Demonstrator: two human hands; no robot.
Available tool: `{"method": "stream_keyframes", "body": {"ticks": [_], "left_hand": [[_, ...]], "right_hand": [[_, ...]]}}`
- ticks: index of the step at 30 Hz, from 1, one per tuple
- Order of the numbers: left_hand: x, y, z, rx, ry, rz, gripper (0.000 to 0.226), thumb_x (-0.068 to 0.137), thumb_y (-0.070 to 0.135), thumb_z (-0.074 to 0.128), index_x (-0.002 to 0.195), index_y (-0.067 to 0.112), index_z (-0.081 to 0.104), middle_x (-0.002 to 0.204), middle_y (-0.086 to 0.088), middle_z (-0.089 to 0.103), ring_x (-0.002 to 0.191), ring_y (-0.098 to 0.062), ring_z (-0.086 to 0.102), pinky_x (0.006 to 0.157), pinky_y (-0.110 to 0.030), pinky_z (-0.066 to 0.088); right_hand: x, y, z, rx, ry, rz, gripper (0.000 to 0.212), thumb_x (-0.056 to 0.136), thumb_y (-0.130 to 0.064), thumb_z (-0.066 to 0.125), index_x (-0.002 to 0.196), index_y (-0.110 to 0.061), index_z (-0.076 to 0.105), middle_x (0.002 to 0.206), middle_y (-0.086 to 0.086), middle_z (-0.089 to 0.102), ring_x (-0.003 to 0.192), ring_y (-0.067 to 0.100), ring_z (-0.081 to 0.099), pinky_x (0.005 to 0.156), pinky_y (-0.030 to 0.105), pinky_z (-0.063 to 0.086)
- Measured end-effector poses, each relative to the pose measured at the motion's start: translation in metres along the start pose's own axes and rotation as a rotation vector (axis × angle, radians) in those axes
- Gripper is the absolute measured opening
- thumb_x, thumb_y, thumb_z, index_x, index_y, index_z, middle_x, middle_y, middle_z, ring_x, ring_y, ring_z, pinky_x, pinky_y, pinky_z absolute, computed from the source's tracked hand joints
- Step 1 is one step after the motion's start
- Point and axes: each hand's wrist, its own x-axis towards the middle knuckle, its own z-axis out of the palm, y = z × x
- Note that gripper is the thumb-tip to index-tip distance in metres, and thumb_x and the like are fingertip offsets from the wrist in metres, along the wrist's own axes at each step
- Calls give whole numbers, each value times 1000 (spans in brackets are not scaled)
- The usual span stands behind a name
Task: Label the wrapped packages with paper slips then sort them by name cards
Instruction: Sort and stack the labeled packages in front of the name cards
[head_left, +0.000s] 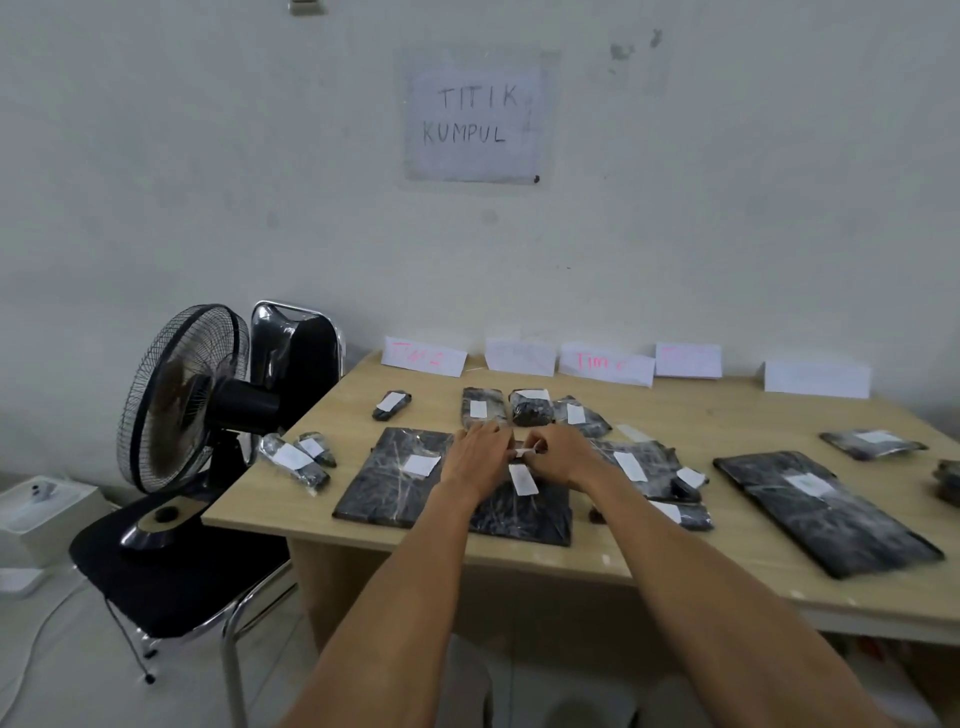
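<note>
The paper slip (525, 451) is pinched by the left hand (475, 460) and right hand (561, 457) and may be torn if tugged

Bare table (691, 415) behind packages (530, 408)

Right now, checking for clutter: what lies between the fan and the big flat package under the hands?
Head view: two small wrapped packages, each bearing a paper slip, on the table.
</note>
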Motion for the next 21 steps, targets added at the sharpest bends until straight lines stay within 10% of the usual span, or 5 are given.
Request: {"method": "stream_keyframes", "body": {"ticks": [16,21], "left_hand": [[-19,-11,-8,-141,-64,-33,17,95,28,50,101,16,59,109,-6,59,100,-26,56,80,-40,47],[-24,-31,-11,96,71,-337,25,97,24,44,113,11,59,117,-10,56,109,-26,52,89,-38,44]], "right_hand": [[-8,-6,14,-79,-71,1,34,81,-50,60,95,-21,69,102,1,69,89,19,62,73,31,48],[5,-29,22,-91,11,-93,51,81,-62,51,111,-23,65,108,4,66,99,24,60,86,40,50]]}}
